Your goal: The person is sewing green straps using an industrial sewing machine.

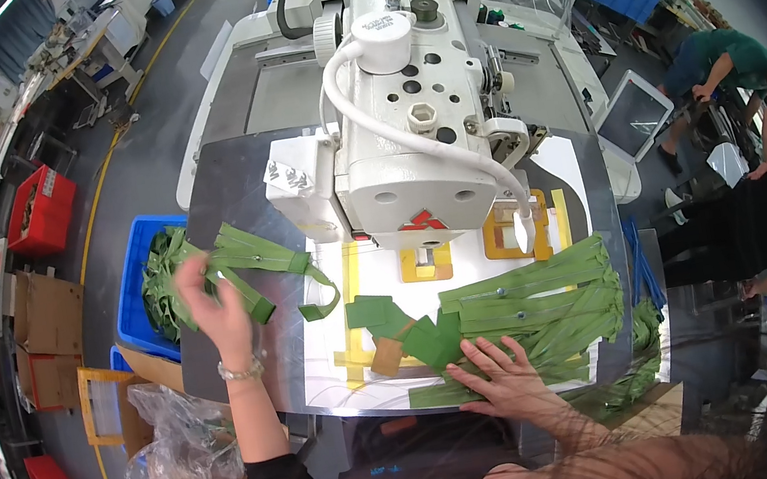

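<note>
My left hand (212,305), with a bracelet at the wrist, is over green zipper strips (252,257) at the table's left edge. Its thumb stands apart from slightly curled fingers, and no grip on the strips shows. Those strips run from a blue bin (148,309) onto the table; one ends in a loop (320,298). Spread flat, my right hand (501,376) rests on the near edge of a fanned stack of green zipper strips (541,300). Small green fabric squares (433,341) lie just beyond its fingertips, beside a brown piece (386,356).
A large white sewing machine head (422,164) overhangs the table. Yellow-framed templates (514,228) lie under it. A clear plastic bag (182,448) and cardboard are at lower left. More green strips (644,354) hang off the right edge. Two people work at right, near a screen (635,115).
</note>
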The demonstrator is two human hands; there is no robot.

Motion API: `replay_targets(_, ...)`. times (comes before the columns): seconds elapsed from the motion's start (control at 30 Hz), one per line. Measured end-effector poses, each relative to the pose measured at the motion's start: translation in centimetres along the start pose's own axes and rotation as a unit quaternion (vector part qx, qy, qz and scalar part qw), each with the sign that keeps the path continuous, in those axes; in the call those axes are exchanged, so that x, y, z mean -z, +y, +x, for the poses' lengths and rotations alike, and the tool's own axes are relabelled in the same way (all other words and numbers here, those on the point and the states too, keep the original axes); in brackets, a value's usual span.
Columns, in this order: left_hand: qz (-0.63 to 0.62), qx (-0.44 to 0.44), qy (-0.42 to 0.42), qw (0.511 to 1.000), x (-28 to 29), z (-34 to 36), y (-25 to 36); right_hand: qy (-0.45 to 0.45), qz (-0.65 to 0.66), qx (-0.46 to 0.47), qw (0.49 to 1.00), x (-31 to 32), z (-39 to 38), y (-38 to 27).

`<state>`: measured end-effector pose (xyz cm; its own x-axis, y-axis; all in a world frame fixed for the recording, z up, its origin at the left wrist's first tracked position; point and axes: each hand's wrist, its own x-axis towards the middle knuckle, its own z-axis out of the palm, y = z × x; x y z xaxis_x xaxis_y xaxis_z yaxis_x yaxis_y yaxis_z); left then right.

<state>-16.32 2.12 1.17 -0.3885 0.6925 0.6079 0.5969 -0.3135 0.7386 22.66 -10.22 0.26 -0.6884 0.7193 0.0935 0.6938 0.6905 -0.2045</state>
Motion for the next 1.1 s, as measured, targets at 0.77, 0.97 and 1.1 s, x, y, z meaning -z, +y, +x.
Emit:
replay_targets(0.77, -0.077, 0.114, -0.547, 0.826, -2.2, -9.0, 3.7, 0.229, 0.152, 0.028, 0.961, -0.9, 1.4, -1.1)
replay_targets(0.97, -0.249, 0.34, -0.536, 0.731, -3.5, -11.0, 11.8, 0.021, 0.647, -0.207, 0.734, 0.2, 2.7, -1.9)
replay_targets(1.1, -0.129, 0.117, -0.602, 0.779, -4.9, -11.1, 12.6, 0.006, 0.743, -0.251, 0.62, 0.6, 2.7, -1.0)
